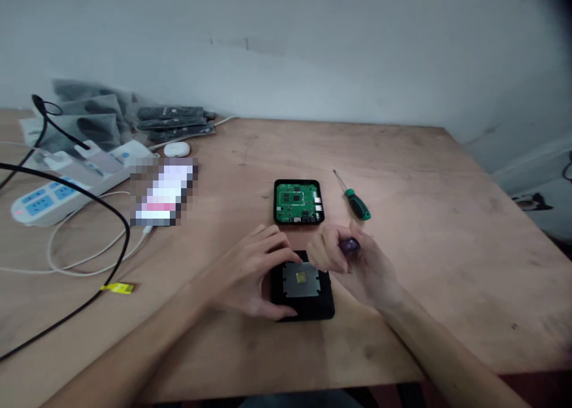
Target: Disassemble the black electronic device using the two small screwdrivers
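A black square device shell (308,304) with a grey metal plate inside lies on the wooden table (447,247) near the front. My left hand (250,271) grips its left edge, thumb at the front and fingers over the top. My right hand (346,259) is closed round a small dark screwdriver handle (349,245) just above the shell's right corner; the tip is hidden. Behind it lies a second black shell holding a green circuit board (298,202). A green-handled screwdriver (355,201) rests to the right of that board.
At the left are a white power strip (58,190), a phone (163,195) with a white cable, a black cable (89,241) and a small yellow tag (118,287). Grey bags and dark remotes (172,121) sit by the wall, with a white oval case (176,149).
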`<state>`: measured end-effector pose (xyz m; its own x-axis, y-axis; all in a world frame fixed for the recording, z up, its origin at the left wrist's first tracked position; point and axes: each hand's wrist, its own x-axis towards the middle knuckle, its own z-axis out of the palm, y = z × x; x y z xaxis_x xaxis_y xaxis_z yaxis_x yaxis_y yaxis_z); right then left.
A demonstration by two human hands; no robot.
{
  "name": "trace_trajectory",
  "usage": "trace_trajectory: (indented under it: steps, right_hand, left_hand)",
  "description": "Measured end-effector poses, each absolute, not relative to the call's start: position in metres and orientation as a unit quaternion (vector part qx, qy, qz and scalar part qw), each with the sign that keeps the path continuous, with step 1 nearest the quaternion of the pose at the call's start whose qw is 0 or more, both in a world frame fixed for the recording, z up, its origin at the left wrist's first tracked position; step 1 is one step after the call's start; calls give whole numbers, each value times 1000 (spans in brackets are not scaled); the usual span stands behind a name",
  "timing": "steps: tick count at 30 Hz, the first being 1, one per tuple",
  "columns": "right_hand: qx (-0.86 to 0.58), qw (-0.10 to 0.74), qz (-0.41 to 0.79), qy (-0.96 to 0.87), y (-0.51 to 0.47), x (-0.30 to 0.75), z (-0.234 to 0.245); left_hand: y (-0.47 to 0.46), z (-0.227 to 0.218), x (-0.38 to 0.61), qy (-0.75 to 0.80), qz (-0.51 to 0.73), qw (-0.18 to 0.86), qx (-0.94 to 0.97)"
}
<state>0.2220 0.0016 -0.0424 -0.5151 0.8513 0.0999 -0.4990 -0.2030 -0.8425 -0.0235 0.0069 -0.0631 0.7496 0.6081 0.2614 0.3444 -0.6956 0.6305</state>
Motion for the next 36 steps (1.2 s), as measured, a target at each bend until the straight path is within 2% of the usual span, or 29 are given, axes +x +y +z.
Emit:
trace_trajectory:
  steps: [8,18,29,36]
  right_hand:
    - [-175,436,800,-374,1,224,-37]
    - [-206,446,747,-448,3,221,-41]
    - [-178,444,797,-368,2,221,-39]
    - [-163,435,785,-409,6,224,-45]
  left_hand:
    - [9,-58,-22,258,230,282,895]
    - [8,-61,-23,266,225,279,895]
    - [6,-62,-23,274,221,298,888]
    - [6,-63,-22,276,222,303,885]
